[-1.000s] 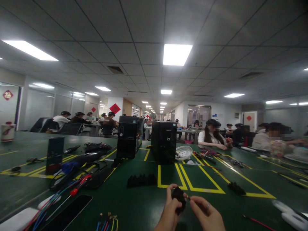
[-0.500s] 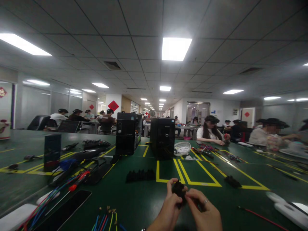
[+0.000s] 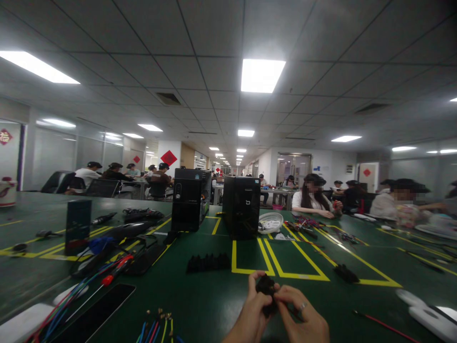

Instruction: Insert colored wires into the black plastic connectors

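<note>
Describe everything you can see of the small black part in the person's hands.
The black part is small and dull, with an uneven outline; it looks like plastic, though its finer details are too dark to make out. It is held up over the near side of the green table. The left hand grips it between thumb and fingers, and the right hand has its fingers against its right side.

Grey tiled ceiling (image 3: 210, 35), bright rectangular white light panel (image 3: 263, 75), dark slatted vent (image 3: 168, 98), pale glassy partition (image 3: 55, 150) at left, red diamond sign (image 3: 168, 157) on white column (image 3: 163, 146), metal-framed glass doors (image 3: 294, 165), black-backed chair (image 3: 102, 188).
</note>
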Available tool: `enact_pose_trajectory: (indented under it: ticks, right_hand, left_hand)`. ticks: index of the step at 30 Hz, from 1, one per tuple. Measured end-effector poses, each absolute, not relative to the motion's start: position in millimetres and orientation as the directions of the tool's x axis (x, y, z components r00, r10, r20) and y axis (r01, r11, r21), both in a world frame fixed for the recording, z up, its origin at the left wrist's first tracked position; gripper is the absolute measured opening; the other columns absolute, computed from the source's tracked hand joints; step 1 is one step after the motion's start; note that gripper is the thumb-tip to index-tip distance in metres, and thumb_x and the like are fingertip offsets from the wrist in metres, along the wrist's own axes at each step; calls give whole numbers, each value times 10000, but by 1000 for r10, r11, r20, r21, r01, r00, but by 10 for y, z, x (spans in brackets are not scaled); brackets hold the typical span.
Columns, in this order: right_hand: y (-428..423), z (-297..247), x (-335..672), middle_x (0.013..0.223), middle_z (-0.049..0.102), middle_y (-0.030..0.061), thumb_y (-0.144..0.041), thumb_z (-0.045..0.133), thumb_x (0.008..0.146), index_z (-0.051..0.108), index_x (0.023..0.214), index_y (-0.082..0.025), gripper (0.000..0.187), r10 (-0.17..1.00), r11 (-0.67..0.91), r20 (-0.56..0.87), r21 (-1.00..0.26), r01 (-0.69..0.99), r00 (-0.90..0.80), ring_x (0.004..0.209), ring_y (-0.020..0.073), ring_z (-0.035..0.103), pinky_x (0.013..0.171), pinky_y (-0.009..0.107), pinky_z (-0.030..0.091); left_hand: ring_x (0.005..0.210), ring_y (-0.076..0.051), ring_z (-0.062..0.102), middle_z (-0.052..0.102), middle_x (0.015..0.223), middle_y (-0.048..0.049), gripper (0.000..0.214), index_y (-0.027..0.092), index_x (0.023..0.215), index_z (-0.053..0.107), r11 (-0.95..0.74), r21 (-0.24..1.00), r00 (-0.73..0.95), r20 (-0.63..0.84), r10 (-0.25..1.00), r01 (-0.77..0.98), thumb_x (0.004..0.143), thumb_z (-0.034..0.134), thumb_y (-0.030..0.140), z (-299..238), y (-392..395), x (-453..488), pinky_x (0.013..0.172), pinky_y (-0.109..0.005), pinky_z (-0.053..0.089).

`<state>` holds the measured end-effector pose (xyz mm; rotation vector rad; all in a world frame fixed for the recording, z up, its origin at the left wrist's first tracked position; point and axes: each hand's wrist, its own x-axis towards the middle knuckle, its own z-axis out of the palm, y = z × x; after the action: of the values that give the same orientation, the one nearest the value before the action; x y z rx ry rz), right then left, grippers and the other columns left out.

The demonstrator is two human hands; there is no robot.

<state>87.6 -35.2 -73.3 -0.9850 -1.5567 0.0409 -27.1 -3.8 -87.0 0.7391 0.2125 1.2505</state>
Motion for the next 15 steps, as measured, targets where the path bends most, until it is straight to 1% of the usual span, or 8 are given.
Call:
enact_pose_trajectory:
  ticks: [3,7,9,11,13,15]
  right_hand:
    - [-358,-732,881,893,712,40,-305,592,783,691,722,-240,134,604,625,792,-542,562,91,855,188,676,772,227,525]
    - [-341,-741,909,931,722,53,-296,580,798,714,803,-243,144,607,645,795,-485,590,-10,888,198,678,790,242,535]
    - [-335,-751,906,945,730,49,-305,582,798,721,848,-250,158,607,654,794,-478,586,-28,897,197,681,801,240,537]
    - [-340,-767,885,968,736,47,-346,586,793,714,940,-259,213,620,629,784,-517,580,26,887,199,687,784,238,544]
    - [-347,-792,854,977,740,41,-410,586,780,684,1042,-267,313,628,587,768,-575,570,127,845,201,698,731,234,556]
    - [-347,-826,825,945,748,28,-459,586,764,660,1088,-274,381,627,554,751,-617,558,207,781,195,706,669,226,560]
  left_hand:
    - [875,-194,601,622,954,-62,665,255,1108,260,97,632,318,246,916,-769,520,547,134,-895,-17,-272,784,-322,391]
    - [877,-185,602,621,982,-62,624,252,1093,290,51,659,303,274,913,-750,549,570,131,-921,-3,-290,768,-308,391]
    - [876,-186,606,617,972,-53,599,254,1083,309,50,656,299,273,915,-753,572,605,156,-923,-2,-297,772,-310,394]
    - [833,-169,610,614,926,-34,571,256,1076,325,51,641,289,272,918,-766,602,635,188,-923,-4,-296,761,-303,400]
    - [791,-151,609,610,915,-26,544,258,1066,332,41,634,278,279,919,-772,640,671,243,-928,0,-288,747,-295,407]
    - [765,-148,612,608,939,-32,544,261,1055,333,20,668,265,267,927,-744,666,704,348,-944,16,-279,716,-291,418]
